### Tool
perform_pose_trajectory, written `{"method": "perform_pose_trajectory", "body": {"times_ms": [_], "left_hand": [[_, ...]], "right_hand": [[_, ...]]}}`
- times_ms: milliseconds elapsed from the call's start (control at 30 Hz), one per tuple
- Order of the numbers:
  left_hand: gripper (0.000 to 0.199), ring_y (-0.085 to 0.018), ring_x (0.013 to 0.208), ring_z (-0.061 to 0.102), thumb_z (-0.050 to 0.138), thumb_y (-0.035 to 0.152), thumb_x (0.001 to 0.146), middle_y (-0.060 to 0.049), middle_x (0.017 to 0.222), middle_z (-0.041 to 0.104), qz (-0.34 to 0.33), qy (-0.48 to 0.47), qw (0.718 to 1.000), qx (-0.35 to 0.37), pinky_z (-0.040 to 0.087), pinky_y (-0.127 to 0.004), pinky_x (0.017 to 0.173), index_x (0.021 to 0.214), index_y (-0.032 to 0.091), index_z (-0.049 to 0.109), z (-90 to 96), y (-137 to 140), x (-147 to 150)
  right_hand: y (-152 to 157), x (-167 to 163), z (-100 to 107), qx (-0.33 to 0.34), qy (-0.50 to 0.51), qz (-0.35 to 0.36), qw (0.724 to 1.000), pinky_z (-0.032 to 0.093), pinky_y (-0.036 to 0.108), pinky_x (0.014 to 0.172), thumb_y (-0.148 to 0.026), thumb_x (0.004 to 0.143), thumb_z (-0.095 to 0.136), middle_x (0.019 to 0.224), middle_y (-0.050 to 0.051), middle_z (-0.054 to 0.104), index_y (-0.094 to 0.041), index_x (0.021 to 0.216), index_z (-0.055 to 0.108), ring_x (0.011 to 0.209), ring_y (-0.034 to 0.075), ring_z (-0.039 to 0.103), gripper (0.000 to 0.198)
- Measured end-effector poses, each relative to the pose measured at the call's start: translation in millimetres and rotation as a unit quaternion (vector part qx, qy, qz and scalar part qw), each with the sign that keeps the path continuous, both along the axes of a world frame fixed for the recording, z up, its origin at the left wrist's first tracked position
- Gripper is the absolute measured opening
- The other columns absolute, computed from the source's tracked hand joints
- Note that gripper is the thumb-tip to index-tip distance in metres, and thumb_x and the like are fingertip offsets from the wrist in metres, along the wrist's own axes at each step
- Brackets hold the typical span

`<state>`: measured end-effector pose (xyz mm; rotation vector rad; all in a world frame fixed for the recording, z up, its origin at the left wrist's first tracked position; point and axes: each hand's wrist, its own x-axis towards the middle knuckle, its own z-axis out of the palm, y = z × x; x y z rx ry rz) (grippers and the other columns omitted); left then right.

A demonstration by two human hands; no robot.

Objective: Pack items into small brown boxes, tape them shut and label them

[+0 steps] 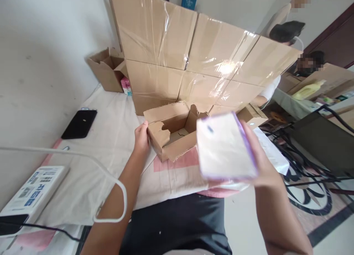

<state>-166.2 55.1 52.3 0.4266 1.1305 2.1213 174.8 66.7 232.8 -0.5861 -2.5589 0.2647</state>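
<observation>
An open cardboard box (181, 149) sits on the cloth in front of me, its flaps folded outward and its rim torn. My left hand (142, 137) grips the box's left end, with the thumb at the upper edge. My right hand (261, 159) holds a white box with purple edges (225, 148), blurred by motion. That white box is raised in front of the open box's right end and hides part of it. A small dark mark shows on its pale face. Inside the cardboard box a thin dark line shows on the bottom.
A tall taped cardboard panel (204, 56) stands behind the box. Left lie a black tablet-like slab (79, 124), a printed white box (33, 188) and a white cable (124, 196). Another open carton (106, 70) stands back left. People are beyond the panel; a dark chair (323, 137) is right.
</observation>
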Motion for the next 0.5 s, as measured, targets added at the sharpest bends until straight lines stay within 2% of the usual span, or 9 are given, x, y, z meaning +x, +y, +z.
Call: {"method": "perform_pose_trajectory", "body": {"times_ms": [67, 133, 200, 333, 500], "left_hand": [[0.053, -0.018, 0.069, 0.065, 0.083, 0.069, 0.07, -0.005, 0.077, 0.071, -0.002, -0.001, 1.0, -0.009, 0.05, -0.027, 0.061, 0.072, 0.019, 0.067, -1.5, -0.2, -0.7], [0.054, -0.017, 0.067, 0.064, 0.084, 0.07, 0.067, -0.004, 0.074, 0.07, 0.002, 0.0, 1.0, -0.016, 0.049, -0.027, 0.059, 0.071, 0.019, 0.067, -3.4, 0.4, -1.8], [0.054, -0.017, 0.067, 0.064, 0.086, 0.07, 0.064, -0.004, 0.072, 0.069, 0.004, 0.0, 1.0, -0.021, 0.049, -0.027, 0.059, 0.071, 0.019, 0.066, -4.8, 1.8, -2.8], [0.056, -0.019, 0.073, 0.067, 0.085, 0.07, 0.063, -0.004, 0.077, 0.071, -0.001, -0.009, 1.0, -0.027, 0.052, -0.028, 0.065, 0.075, 0.019, 0.067, -3.8, 3.6, -3.0], [0.054, -0.021, 0.08, 0.07, 0.084, 0.064, 0.065, -0.006, 0.089, 0.075, -0.015, -0.015, 0.999, -0.029, 0.056, -0.031, 0.072, 0.088, 0.016, 0.071, 0.6, 0.1, 0.2]], "right_hand": [[36.0, -38.7, 8.6, 0.036, 0.01, 0.047, 0.998, 0.034, 0.063, 0.127, -0.049, 0.081, 0.082, 0.17, 0.009, 0.033, -0.036, 0.172, 0.01, 0.157, 0.042, 0.033, 0.116], [69.1, -77.4, 6.9, 0.059, -0.042, 0.11, 0.991, 0.027, 0.064, 0.128, -0.029, 0.085, 0.078, 0.167, 0.01, 0.036, -0.037, 0.171, 0.016, 0.155, 0.041, 0.033, 0.107], [93.7, -106.5, -1.0, 0.039, -0.123, 0.161, 0.978, 0.025, 0.065, 0.126, -0.017, 0.082, 0.076, 0.167, 0.011, 0.038, -0.038, 0.17, 0.02, 0.153, 0.039, 0.036, 0.107], [114.6, -129.7, -12.7, -0.032, -0.209, 0.165, 0.964, 0.028, 0.062, 0.124, -0.017, 0.078, 0.077, 0.17, 0.013, 0.034, -0.035, 0.17, 0.025, 0.151, 0.04, 0.037, 0.107], [111.2, -127.7, -4.6, -0.049, -0.219, 0.176, 0.958, 0.025, 0.063, 0.124, -0.02, 0.08, 0.078, 0.172, 0.014, 0.033, -0.034, 0.169, 0.028, 0.154, 0.04, 0.034, 0.103]]}}
